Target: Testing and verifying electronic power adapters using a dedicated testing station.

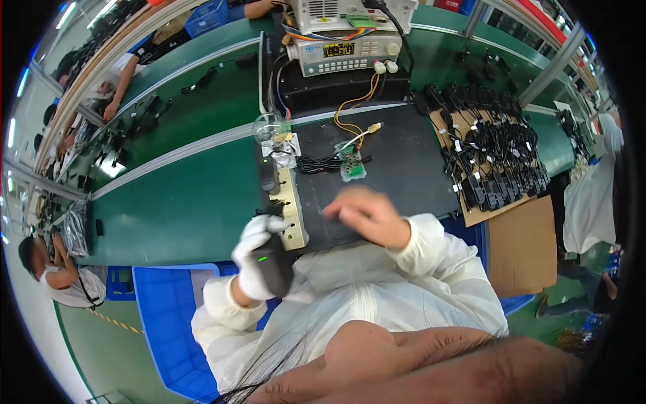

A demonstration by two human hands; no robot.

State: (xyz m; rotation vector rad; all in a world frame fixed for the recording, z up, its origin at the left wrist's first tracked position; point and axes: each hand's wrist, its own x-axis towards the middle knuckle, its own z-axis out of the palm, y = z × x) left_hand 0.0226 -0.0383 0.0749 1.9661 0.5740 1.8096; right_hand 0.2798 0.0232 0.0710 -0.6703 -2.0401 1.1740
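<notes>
My left hand, in a white glove, is closed around a black power adapter with a small green light lit on its side. The adapter is at the near end of a cream power strip, and its top end is partly hidden by my fingers. My bare right hand hovers over the black mat, somewhat blurred, fingers apart and nothing seen in them. Beyond it lie a green circuit board, a coiled black cable and a white connector on yellow wires.
Bench instruments stand at the back. On the right, many black adapters with cables cover a cardboard sheet. A clear glass bulb sits behind the strip. Blue bins flank me. Other people work at the left and right.
</notes>
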